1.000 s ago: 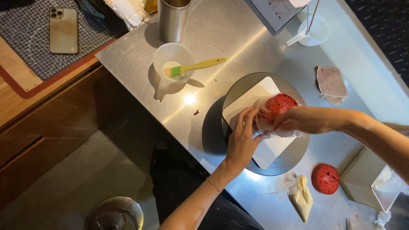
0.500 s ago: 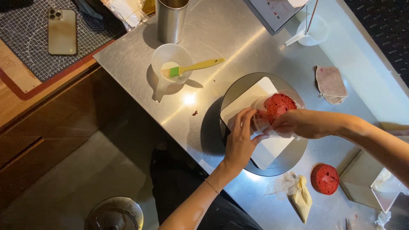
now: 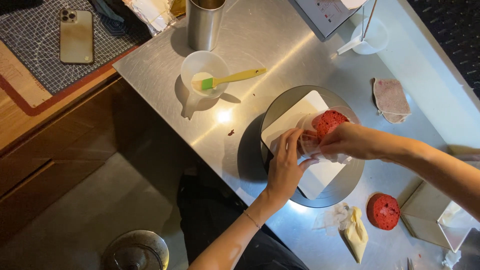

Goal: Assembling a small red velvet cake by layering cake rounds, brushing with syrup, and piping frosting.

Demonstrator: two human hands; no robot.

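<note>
Little has shifted since the earlier frames: both hands stay on the same spot, and the left hand point(image 3: 287, 162) has crept slightly up the side of the clear plastic collar point(image 3: 311, 131) wrapped around the round red sponge cake layer point(image 3: 330, 121). That cake stands on a white square board point(image 3: 296, 116), which lies on the round grey metal turntable point(image 3: 280, 102) on the steel desk point(image 3: 150, 75).

Its fingers are curled against the near side of the collar, the grip closed on the plastic. The right hand point(image 3: 350, 142) reaches across the turntable and pinches the collar's other side, its grip likewise closed on the film.

Relative to the turntable: a second red sponge round point(image 3: 383, 211) lies just beyond its lower right edge, with a cream piping bag point(image 3: 356, 232) beside that. A white plastic cup holding a green-and-yellow silicone brush point(image 3: 227, 79) sits to the upper left, near a tall steel cylinder point(image 3: 204, 22). A smartphone point(image 3: 75, 36) lies far to the left on a grey cutting mat point(image 3: 30, 60).
</note>
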